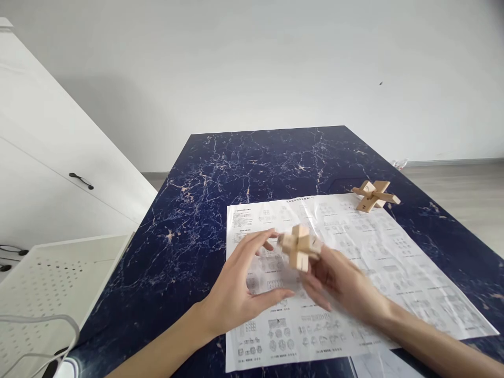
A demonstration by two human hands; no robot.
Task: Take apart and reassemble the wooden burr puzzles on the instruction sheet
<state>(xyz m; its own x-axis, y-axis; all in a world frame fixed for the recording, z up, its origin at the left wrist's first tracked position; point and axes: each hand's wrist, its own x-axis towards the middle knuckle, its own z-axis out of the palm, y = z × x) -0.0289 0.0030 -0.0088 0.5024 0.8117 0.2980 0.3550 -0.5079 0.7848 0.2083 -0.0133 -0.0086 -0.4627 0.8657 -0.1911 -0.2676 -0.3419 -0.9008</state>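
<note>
A small wooden burr puzzle (pixel 300 245) made of crossed blocks is held above the printed sheet by my right hand (pixel 346 281), its fingers closed on the right side of the puzzle. The right hand and the puzzle are somewhat blurred. My left hand (pixel 240 283) is open beside it, thumb and fingers apart, with nothing between them. Beneath both hands lies the white instruction sheet (pixel 354 252) with rows of small diagrams. A second wooden puzzle (pixel 374 197) of crossed pieces, one marked 2, rests at the sheet's far right corner.
The dark blue marbled table (pixel 252 163) reaches toward a pale wall. At the left stand a white cabinet (pixel 47 131) and a white perforated surface (pixel 51 273) with a white cable (pixel 47 317). A pale sheet edge (pixel 384 362) shows at the bottom.
</note>
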